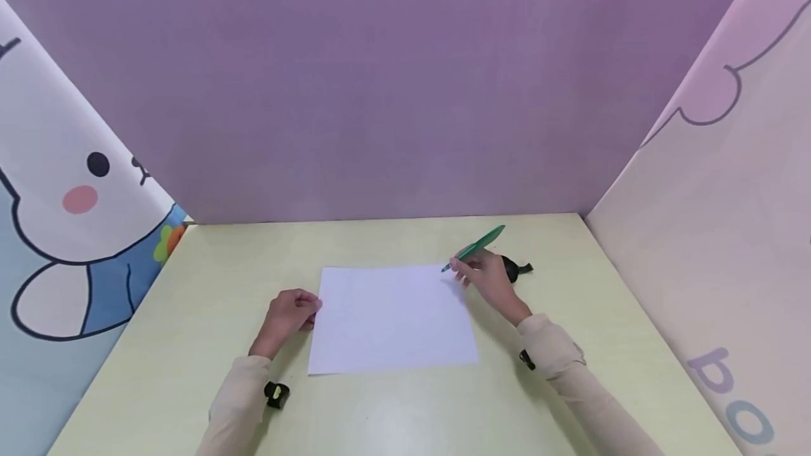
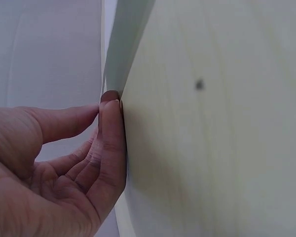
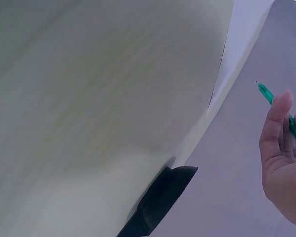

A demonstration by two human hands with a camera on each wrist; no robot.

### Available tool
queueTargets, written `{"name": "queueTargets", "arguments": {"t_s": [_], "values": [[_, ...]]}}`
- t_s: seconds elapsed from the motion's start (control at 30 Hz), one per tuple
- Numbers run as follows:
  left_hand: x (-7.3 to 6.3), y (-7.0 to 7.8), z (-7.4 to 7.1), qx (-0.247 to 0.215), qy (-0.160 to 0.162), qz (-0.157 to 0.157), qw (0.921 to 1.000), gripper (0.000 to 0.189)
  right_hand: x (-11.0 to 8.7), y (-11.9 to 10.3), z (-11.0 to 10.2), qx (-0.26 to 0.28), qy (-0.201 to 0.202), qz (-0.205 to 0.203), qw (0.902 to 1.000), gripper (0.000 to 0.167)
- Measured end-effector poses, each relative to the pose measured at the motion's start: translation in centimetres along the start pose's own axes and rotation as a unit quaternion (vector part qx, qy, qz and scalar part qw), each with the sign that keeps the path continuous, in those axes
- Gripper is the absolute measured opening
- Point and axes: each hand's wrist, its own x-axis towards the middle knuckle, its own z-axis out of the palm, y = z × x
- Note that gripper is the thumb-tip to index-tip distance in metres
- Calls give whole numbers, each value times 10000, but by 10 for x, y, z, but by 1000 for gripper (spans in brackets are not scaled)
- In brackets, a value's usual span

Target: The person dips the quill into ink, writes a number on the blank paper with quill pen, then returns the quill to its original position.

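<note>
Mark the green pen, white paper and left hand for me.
Green pen (image 1: 480, 244): head view, middle of the barrel
White paper (image 1: 393, 319): head view, sheet's centre
Left hand (image 1: 288, 314): head view, back of hand

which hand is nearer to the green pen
Right. The right hand holds the green pen; the left hand is well off to the pen's left, pinching the left edge of the paper.
</note>
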Motion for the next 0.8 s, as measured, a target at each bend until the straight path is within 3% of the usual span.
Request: {"name": "queueTargets", "arguments": {"t_s": [0.8], "values": [[1, 4, 1, -109, -27, -58, 9999, 22, 14, -11, 19, 139, -215, -16, 9997, 13]]}}
